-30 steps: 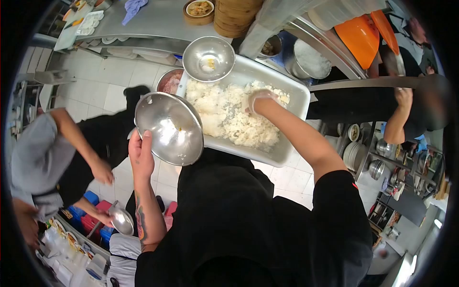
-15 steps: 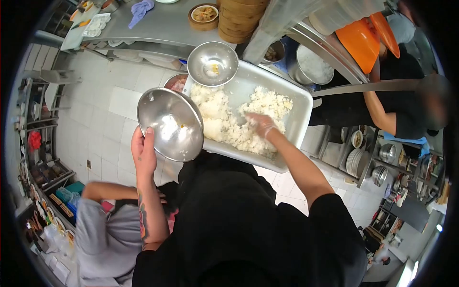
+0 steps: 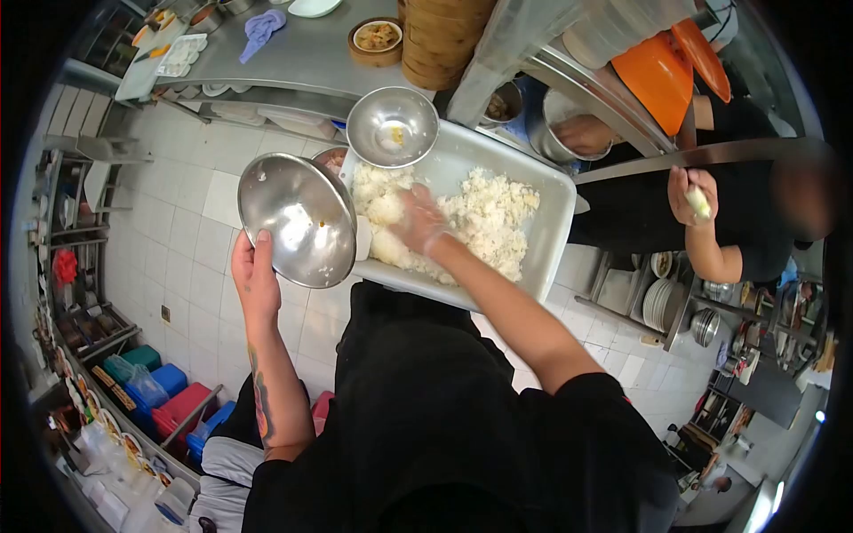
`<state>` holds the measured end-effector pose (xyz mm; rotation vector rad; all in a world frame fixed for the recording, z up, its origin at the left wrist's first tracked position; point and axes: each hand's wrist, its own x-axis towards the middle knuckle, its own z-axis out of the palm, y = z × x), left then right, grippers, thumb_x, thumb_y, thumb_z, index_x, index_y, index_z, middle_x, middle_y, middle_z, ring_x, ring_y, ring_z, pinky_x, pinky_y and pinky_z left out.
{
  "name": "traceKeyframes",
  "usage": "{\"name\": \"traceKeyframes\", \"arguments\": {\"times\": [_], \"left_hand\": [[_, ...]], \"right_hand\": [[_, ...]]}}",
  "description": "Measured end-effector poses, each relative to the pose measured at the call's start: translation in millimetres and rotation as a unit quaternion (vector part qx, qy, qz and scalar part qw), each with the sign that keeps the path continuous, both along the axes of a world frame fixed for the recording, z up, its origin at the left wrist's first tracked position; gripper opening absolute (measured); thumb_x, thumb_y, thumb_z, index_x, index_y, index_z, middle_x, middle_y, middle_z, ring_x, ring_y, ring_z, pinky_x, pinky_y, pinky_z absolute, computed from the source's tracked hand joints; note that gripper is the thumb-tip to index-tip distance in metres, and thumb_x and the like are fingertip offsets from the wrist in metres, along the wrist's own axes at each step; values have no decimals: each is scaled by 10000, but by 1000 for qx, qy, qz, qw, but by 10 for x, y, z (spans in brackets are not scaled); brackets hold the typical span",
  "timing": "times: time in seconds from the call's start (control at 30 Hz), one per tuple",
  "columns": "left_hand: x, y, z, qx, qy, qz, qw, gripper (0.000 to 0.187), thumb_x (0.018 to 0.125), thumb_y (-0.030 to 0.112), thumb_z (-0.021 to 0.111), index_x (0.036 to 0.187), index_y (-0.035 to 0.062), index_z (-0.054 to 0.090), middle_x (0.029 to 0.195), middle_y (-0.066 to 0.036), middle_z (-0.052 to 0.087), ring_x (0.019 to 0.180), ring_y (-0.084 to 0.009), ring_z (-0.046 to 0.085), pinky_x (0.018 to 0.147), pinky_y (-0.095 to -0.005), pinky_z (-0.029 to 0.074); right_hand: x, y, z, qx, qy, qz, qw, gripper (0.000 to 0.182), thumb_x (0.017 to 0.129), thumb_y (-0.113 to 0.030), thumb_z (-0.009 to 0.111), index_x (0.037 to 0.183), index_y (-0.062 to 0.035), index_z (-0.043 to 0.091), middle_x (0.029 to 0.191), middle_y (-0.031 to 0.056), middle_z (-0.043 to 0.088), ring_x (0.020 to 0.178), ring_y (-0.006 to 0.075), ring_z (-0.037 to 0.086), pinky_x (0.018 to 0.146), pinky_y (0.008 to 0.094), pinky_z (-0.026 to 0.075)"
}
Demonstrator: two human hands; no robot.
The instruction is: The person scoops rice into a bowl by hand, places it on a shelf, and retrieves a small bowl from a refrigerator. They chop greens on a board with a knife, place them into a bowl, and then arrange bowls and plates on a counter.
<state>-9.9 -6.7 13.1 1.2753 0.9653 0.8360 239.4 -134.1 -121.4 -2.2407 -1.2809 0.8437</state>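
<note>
My left hand [image 3: 253, 271] grips the rim of a steel mixing bowl [image 3: 298, 222], thumb on the inside, tilted beside a white tub [image 3: 555, 222]. A few bits of food stick to the bowl's inner wall. My right hand [image 3: 421, 218], in a clear plastic glove, presses into the white rice [image 3: 493, 209] at the tub's left part. Its fingers look stretched out but are somewhat blurred, with the tips partly in the rice. A second steel bowl [image 3: 393, 129] with a little yellow and white food rests on the tub's upper left corner.
A steel counter [image 3: 302, 58] behind holds bamboo steamers [image 3: 444, 40] and a purple cloth [image 3: 260, 35]. At right, a co-worker's hand [image 3: 693, 195] holds a pale item; another hand reaches into a metal pot [image 3: 551, 120]. Colored bins [image 3: 164, 382] stand at lower left.
My right hand has moved left across the rice. The held bowl has shifted slightly left. The person in grey has moved down, mostly out of view, and a hand now reaches into the pot.
</note>
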Motion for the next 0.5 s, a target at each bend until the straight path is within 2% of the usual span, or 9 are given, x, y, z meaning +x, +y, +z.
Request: {"name": "traceKeyframes", "arguments": {"times": [0.03, 0.1, 0.13, 0.23, 0.3, 0.33, 0.37, 0.43, 0.5], "left_hand": [[-43, -11, -31, -9, 7, -5, 1000, 252, 1030, 178, 523, 1160, -16, 618, 1050, -53, 680, 929, -79, 593, 851, -246, 463], [-113, -23, -69, -1, 22, -1, 1000, 259, 1030, 180, 524, 1171, -15, 618, 1054, -54, 681, 934, -82, 594, 858, -248, 463], [-153, -25, -58, 5, 40, 0, 999, 266, 1029, 182, 525, 1183, -14, 618, 1057, -56, 681, 940, -85, 596, 865, -250, 464], [-213, -77, -44, -5, 28, 25, 999, 274, 1032, 186, 525, 1196, -11, 620, 1056, -55, 680, 947, -89, 595, 867, -248, 463], [-233, -50, -91, -8, 13, 27, 1000, 275, 1032, 187, 525, 1195, -12, 621, 1055, -55, 680, 945, -89, 596, 865, -248, 465], [-247, -30, -90, -9, 8, 29, 1000, 276, 1033, 188, 524, 1194, -13, 622, 1054, -55, 680, 943, -89, 597, 863, -248, 466], [-255, -22, -95, -8, 9, 30, 999, 276, 1033, 188, 524, 1194, -13, 622, 1054, -55, 680, 943, -89, 597, 863, -248, 466], [-264, -11, -129, -9, 2, 17, 1000, 280, 1033, 188, 522, 1197, -17, 621, 1055, -55, 680, 936, -87, 598, 862, -249, 467], [-248, 16, -123, -7, 5, 4, 1000, 283, 1034, 187, 520, 1200, -19, 621, 1055, -56, 680, 933, -86, 599, 861, -248, 468]], "right_hand": [[-146, 156, -148, 1, -1, 2, 1000, 648, 840, -296, 741, 1399, -97, 481, 1537, 230, 297, 1402, 391, 382, 1145, 398, 371], [-300, 436, -348, -17, 28, -152, 988, 682, 729, -254, 854, 1307, -150, 507, 1464, 255, 348, 1314, 432, 466, 1098, 416, 424], [-262, 466, -407, -14, 29, -152, 988, 682, 729, -254, 854, 1307, -150, 507, 1464, 255, 348, 1314, 432, 466, 1098, 416, 424], [54, 338, -713, -6, 64, -110, 992, 646, 679, -230, 902, 1219, -147, 556, 1421, 213, 446, 1249, 352, 544, 1062, 389, 461], [332, 209, -1171, 124, 229, -120, 958, 648, 639, -270, 938, 1186, -164, 608, 1275, 159, 607, 1191, 262, 597, 1047, 342, 475], [328, 150, -1146, 176, 167, -121, 963, 621, 672, -355, 921, 1180, -125, 648, 1151, 141, 687, 1102, 209, 630, 1011, 307, 490], [378, 58, -1114, 177, 168, -120, 962, 621, 672, -355, 921, 1180, -125, 648, 1151, 141, 687, 1102, 209, 630, 1011, 307, 490], [502, -103, -520, -8, 241, -147, 959, 677, 762, -466, 840, 1279, -86, 621, 1258, 180, 658, 1143, 256, 633, 1030, 318, 481], [709, -256, -680, -33, 174, -164, 970, 668, 807, -480, 790, 1299, -65, 610, 1263, 206, 653, 1157, 286, 633, 1033, 330, 480]]}}
